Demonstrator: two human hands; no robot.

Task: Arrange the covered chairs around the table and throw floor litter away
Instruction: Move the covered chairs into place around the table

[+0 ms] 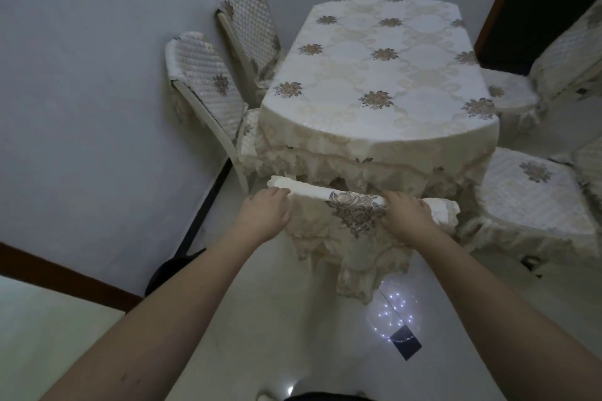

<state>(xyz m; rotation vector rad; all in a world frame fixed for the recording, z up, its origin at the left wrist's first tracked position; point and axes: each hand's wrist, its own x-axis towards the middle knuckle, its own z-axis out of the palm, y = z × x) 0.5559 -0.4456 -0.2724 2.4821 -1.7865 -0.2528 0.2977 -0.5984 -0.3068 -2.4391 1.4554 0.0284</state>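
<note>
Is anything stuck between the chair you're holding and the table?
Nothing visible. Both hands, left and right, grip the chair top, and it already sits right against the table skirt.

Your only view came from the camera on your head, which looked forward and steeply down. It sat close above your forearms and took in the whole counter (378,75) ahead, from its near edge to its far corners.
</note>
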